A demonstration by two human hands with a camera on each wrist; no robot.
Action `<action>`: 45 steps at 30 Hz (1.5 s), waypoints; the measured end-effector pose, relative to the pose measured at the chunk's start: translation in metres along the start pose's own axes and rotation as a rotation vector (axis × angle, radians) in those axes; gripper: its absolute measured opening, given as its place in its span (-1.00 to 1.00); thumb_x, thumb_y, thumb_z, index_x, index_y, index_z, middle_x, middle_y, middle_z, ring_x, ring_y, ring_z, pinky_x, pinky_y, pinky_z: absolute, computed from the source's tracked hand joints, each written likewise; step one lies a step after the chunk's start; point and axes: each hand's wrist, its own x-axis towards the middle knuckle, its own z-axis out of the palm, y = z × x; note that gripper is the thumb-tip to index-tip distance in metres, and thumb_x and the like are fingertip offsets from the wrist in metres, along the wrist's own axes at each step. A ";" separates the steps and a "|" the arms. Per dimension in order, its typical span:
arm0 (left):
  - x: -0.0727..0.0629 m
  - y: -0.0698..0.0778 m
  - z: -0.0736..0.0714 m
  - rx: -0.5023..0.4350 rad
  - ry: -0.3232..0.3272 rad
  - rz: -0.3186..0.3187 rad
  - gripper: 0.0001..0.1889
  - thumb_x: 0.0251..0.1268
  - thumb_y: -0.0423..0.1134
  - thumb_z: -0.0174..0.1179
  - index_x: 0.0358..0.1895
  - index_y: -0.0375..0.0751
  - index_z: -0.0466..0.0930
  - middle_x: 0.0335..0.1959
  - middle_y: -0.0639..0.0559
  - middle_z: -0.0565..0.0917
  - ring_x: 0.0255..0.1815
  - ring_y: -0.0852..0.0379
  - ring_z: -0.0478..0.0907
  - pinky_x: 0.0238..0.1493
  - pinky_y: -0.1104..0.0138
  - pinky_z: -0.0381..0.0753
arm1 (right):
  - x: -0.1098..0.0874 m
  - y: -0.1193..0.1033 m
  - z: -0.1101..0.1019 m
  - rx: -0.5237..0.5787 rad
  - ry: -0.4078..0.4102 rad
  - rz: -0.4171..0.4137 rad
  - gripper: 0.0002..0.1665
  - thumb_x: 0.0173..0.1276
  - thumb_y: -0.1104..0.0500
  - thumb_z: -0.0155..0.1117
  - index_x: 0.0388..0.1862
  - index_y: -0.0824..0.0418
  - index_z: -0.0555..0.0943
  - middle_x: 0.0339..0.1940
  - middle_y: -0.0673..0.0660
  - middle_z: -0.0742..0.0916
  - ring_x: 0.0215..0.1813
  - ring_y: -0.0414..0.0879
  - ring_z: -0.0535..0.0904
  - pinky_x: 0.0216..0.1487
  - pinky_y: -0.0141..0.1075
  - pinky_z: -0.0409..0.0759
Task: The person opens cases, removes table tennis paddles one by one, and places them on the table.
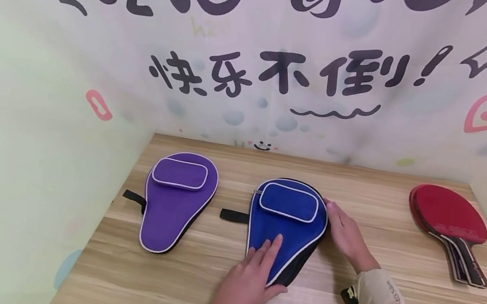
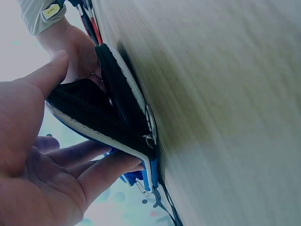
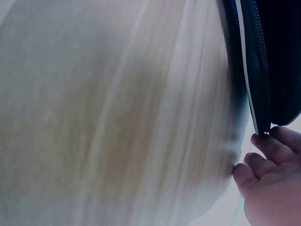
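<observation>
A blue table tennis bat case (image 1: 280, 239) with white piping lies in the middle of the wooden table, its narrow end toward me. My left hand (image 1: 246, 286) rests on its lower part with the fingers extended across the front. In the left wrist view the black zipped side of the case (image 2: 113, 103) gapes, and the thumb stands out beside the opening. At the upper right edge, the fingertips of my right hand (image 1: 347, 237) touch the case. The right wrist view shows those fingertips at the end of the zipped edge; what lies inside is too dark to tell.
A purple bat case (image 1: 173, 209) lies to the left, with a black strap. Two red table tennis bats (image 1: 452, 213) lie stacked at the right. Behind the table (image 1: 218, 272) rises a printed cloth wall (image 1: 240, 33); pale walls flank both sides.
</observation>
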 end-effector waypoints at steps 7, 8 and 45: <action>0.002 0.003 0.001 0.067 0.002 0.011 0.11 0.17 0.27 0.38 0.68 0.20 -0.14 0.42 -0.16 0.55 0.19 -0.39 0.66 -0.08 -0.05 0.77 | 0.002 0.001 0.002 -0.053 0.017 -0.033 -0.31 0.72 -0.11 -0.31 0.57 0.30 0.28 0.57 0.43 0.35 0.61 0.39 0.20 0.59 0.24 0.15; 0.002 0.003 0.002 0.077 -0.002 0.013 0.10 0.17 0.28 0.37 0.68 0.21 -0.13 0.42 -0.16 0.55 0.19 -0.38 0.66 -0.08 -0.04 0.78 | 0.003 0.001 0.003 -0.066 0.018 -0.043 -0.35 0.72 -0.05 -0.26 0.57 0.32 0.29 0.56 0.45 0.36 0.60 0.40 0.21 0.58 0.25 0.16; 0.006 -0.037 -0.035 -0.036 0.516 0.061 -0.64 0.23 -0.21 0.40 0.09 -0.18 0.73 0.08 -0.09 0.79 0.11 -0.15 0.75 0.06 0.07 0.75 | 0.033 -0.061 0.004 -0.100 0.049 -0.122 -0.34 0.59 0.04 0.08 0.51 0.38 0.34 0.50 0.43 0.46 0.56 0.37 0.26 0.54 0.25 0.22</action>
